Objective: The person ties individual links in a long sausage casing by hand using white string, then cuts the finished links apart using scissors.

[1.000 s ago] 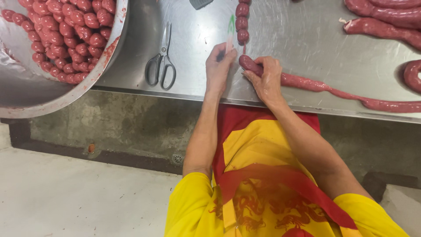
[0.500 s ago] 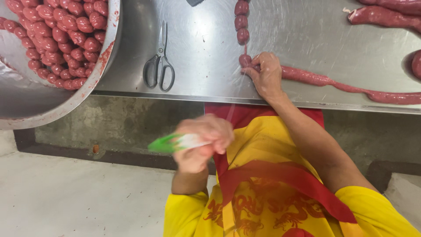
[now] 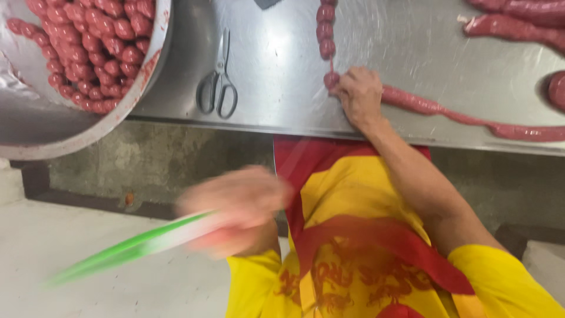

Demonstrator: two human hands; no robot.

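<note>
At twelve o'clock, right hand (image 3: 359, 94) pinches the long pink filled sausage casing (image 3: 447, 111); left hand (image 3: 238, 206), blurred, grips a green-white strip (image 3: 135, 247); jerking could tear it.

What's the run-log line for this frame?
left hand: holds green-white strip, blurred | right hand: pinches sausage casing on steel table | scissors: untouched
</note>
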